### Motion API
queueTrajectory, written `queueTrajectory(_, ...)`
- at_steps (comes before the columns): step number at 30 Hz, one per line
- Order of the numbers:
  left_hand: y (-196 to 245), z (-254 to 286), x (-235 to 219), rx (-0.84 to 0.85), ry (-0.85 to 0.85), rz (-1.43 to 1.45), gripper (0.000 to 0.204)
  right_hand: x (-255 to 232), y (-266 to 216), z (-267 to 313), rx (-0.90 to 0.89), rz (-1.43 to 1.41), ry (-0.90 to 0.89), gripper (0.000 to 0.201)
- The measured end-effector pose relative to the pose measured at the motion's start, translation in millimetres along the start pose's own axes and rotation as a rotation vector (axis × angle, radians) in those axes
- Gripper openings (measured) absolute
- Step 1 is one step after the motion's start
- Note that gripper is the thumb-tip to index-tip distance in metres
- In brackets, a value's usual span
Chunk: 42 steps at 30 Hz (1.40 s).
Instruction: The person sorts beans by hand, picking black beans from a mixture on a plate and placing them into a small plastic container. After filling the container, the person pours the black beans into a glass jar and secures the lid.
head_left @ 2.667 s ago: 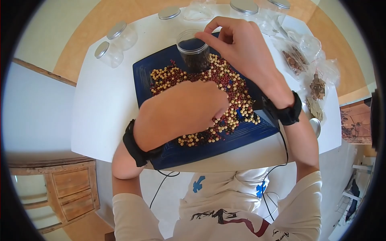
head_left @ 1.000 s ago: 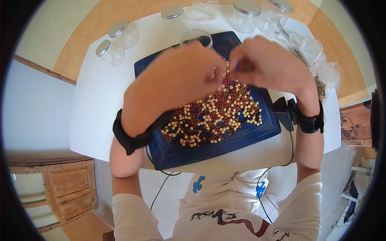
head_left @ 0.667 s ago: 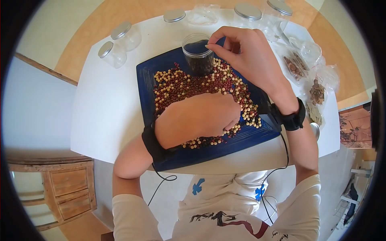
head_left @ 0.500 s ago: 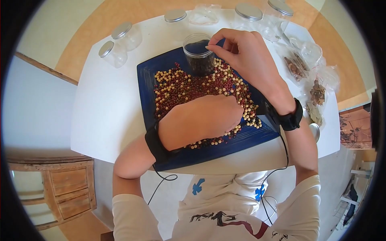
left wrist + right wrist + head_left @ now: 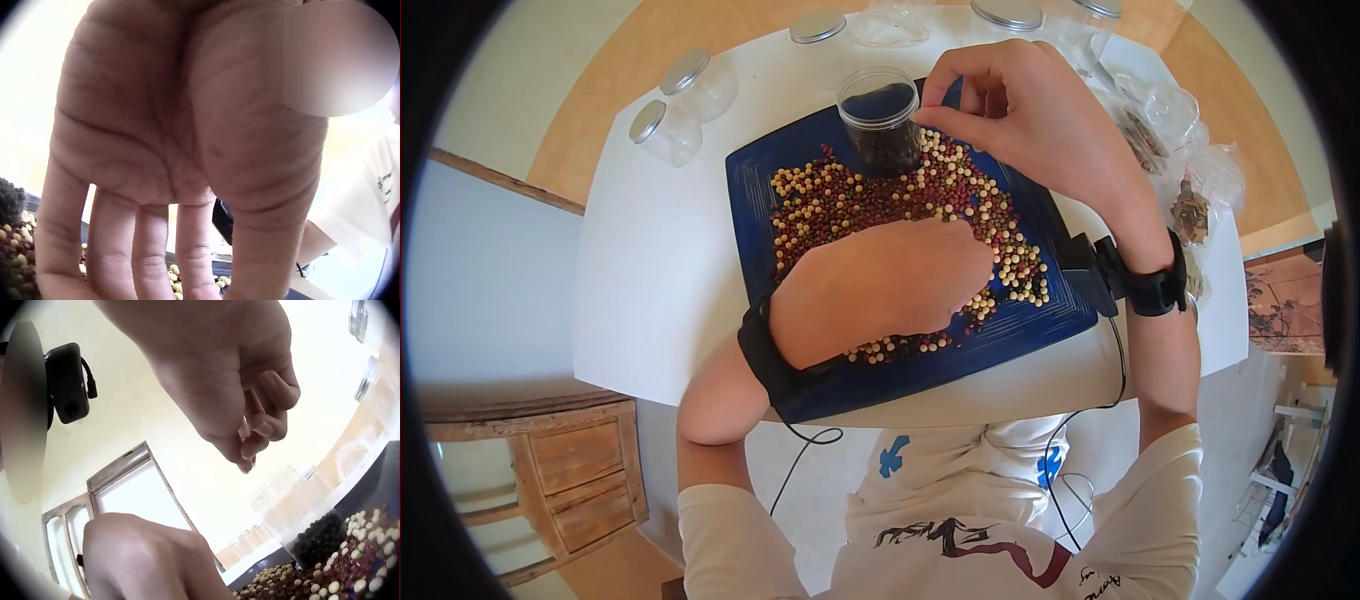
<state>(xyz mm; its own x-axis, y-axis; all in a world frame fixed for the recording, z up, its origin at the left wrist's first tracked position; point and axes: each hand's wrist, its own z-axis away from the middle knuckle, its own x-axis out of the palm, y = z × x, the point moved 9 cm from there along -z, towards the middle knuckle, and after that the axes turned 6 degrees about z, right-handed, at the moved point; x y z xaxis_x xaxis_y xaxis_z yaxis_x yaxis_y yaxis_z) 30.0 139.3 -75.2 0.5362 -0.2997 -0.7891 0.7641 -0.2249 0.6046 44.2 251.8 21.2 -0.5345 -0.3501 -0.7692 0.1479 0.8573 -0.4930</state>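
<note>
My left hand (image 5: pixel 880 285) is palm down over mixed beans (image 5: pixel 820 215) on a blue tray (image 5: pixel 750 195). In the left wrist view the fingers (image 5: pixel 112 250) reach fairly straight down toward the beans, with their tips cut off by the frame. My right hand (image 5: pixel 1035 120) has thumb and forefinger drawn together beside the rim of a clear jar (image 5: pixel 880 125), other fingers curled; no bean shows at the fingertips. Black beans (image 5: pixel 319 540) fill the jar's lower part. It stands on the tray's far side, among yellow and red beans.
Silver-lidded clear jars (image 5: pixel 700 85) stand at the table's back left, with other lidded jars (image 5: pixel 1008 15) along the back. Plastic bags (image 5: pixel 1190 205) with dried brown pieces lie on the right. A cable (image 5: pixel 1120 370) hangs from the wrist camera over the front edge.
A second ago both hands were raised close together over the tray. Since then my left hand has lowered to the beans, and my right reached the jar's rim, then shifted slightly right.
</note>
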Motion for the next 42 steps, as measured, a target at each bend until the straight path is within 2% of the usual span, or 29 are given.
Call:
queueTrajectory(3, 1, 2, -2, 0.069, 0.033, -0.016, 0.01, 3, 1, 3, 0.01, 0.027, -0.099, 0.014)
queueTrajectory(6, -1, -2, 1, -0.008, -0.046, -0.027, 0.01, 4, -5, 7, -0.03, 0.052, -0.148, 0.015)
queueTrajectory(8, -4, -3, 2, -0.001, -0.043, -0.012, 0.01, 12, -3, 10, -0.008, 0.115, -0.253, 0.016)
queueTrajectory(11, -7, -2, 4, 0.016, -0.027, -0.001, 0.011, 16, 1, 13, 0.01, 0.128, -0.306, 0.017)
queueTrajectory(12, -7, -1, 3, 0.026, -0.014, -0.005, 0.011, 19, 4, 14, 0.011, 0.127, -0.306, 0.017)
queueTrajectory(14, -7, -2, 4, 0.022, -0.03, -0.013, 0.011, 15, 1, 16, -0.114, 0.11, -0.195, 0.012)
queueTrajectory(18, -9, -4, 5, 0.01, -0.055, -0.005, 0.01, 9, 0, 22, -0.119, 0.124, -0.198, 0.013)
queueTrajectory(20, -11, -5, 6, 0.009, -0.035, -0.009, 0.008, 17, 4, 23, 0.031, 0.16, -0.413, 0.019)
queueTrajectory(22, -11, -8, 4, 0.007, -0.012, -0.014, 0.007, 17, 4, 25, -0.011, 0.16, -0.391, 0.019)
queueTrajectory(24, -11, -11, 7, -0.015, -0.075, -0.038, 0.005, 18, 4, 29, -0.053, 0.158, -0.37, 0.019)
queueTrajectory(27, -10, -10, 1, -0.053, -0.038, -0.059, 0.005, 15, 4, 32, -0.076, 0.149, -0.348, 0.019)
queueTrajectory(29, -12, -9, 1, -0.053, -0.051, -0.034, 0.005, 28, 14, 38, 0.002, 0.131, -0.547, 0.02)
queueTrajectory(30, -13, -8, 2, -0.052, -0.066, -0.009, 0.005, 28, 13, 38, 0.002, 0.132, -0.546, 0.02)
queueTrajectory(32, -12, -8, 0, -0.067, -0.072, -0.007, 0.004, 38, 14, 47, 0.01, 0.192, -0.694, 0.021)
queueTrajectory(33, -13, -8, 0, -0.083, -0.077, -0.005, 0.003, 39, 15, 47, 0.01, 0.192, -0.693, 0.021)
queueTrajectory(35, -14, -6, -1, -0.075, -0.036, 0.008, 0.003, 57, 27, 65, 0.116, 0.156, -0.909, 0.027)
queueTrajectory(36, -14, -4, -4, -0.067, 0.006, 0.02, 0.004, 60, 28, 69, 0.117, 0.156, -0.91, 0.027)
queueTrajectory(38, -12, -3, -4, -0.055, 0.028, 0.0, 0.004, 51, 20, 67, 0.043, 0.089, -0.689, 0.028)
queueTrajectory(42, -10, -3, -7, -0.041, 0.053, -0.026, 0.005, 61, 18, 72, 0.019, 0.193, -0.731, 0.03)
